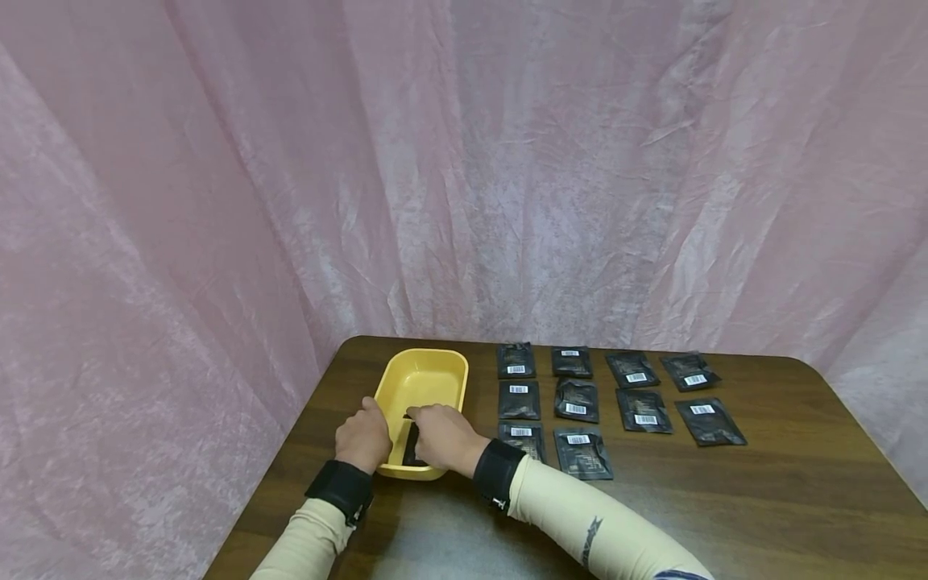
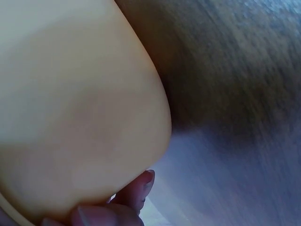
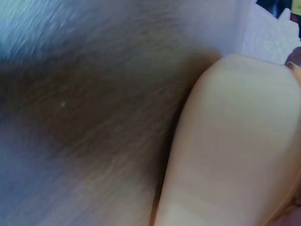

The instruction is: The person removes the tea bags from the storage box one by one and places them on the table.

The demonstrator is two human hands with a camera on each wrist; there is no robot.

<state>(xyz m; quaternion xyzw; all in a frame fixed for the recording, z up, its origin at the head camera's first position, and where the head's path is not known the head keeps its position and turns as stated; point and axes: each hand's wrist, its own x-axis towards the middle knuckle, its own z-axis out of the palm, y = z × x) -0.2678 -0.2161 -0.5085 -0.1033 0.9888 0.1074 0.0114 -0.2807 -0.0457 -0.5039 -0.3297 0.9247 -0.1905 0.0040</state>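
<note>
A yellow tray (image 1: 420,361) with rounded corners stands on the left part of the table. At its left rim, my left hand (image 1: 362,437) grips the edge; in the left wrist view, fingertips (image 2: 101,215) curl about the tray's wall (image 2: 89,113). My right hand (image 1: 445,435) reaches over the right rim, its fingers at a black packet (image 1: 413,445) inside the near end. Whether those fingers pinch the packet or only touch it is hidden. The right wrist view mostly shows the tray's outer wall (image 3: 230,146).
Several flat black packets with white labels, such as one at the near row (image 1: 583,453) and one at the far right (image 1: 710,421), lie in rows right of the tray on the brown wooden table (image 1: 790,483). A pink curtain (image 1: 551,177) hangs behind.
</note>
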